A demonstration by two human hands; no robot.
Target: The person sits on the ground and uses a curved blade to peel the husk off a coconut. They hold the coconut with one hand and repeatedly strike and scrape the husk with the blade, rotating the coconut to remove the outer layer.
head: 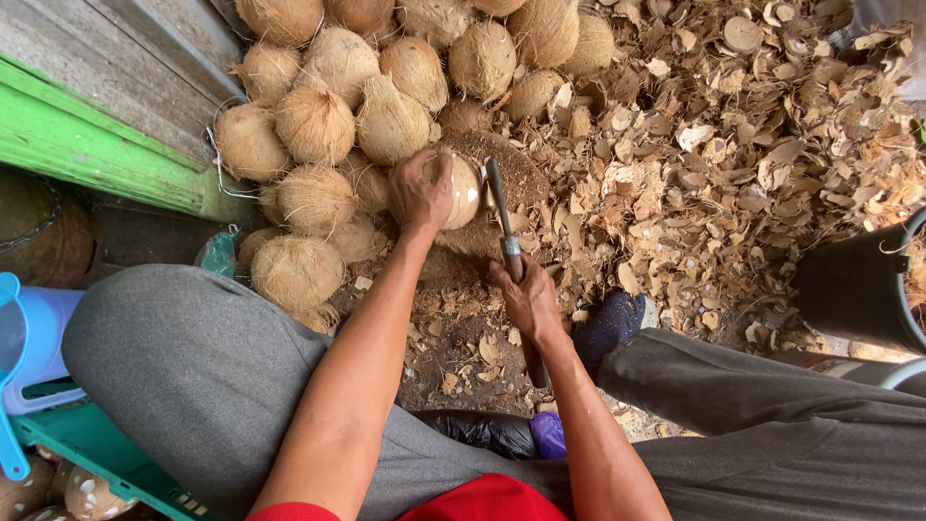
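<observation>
Brown coconut [461, 190] at frame centre is gripped by left hand [420, 189]; blade tool [502, 214] is clenched in right hand [528, 298]. Fingers are best kept clear of the edge.

L hand [421, 189] fingers curled, palm down, R hand [527, 299] fisted, both forearms reaching fwd

Soft, even daylight fills the scene, bright without glare; shadows are faint and short, darkest under the green board [87, 154] at left and inside the black bucket [858, 289]; focus is sharp across the coconuts [318, 125] and shell scraps [752, 145]; wide-angle bending stretches the grey trousers [193, 376] near the edges.
</observation>
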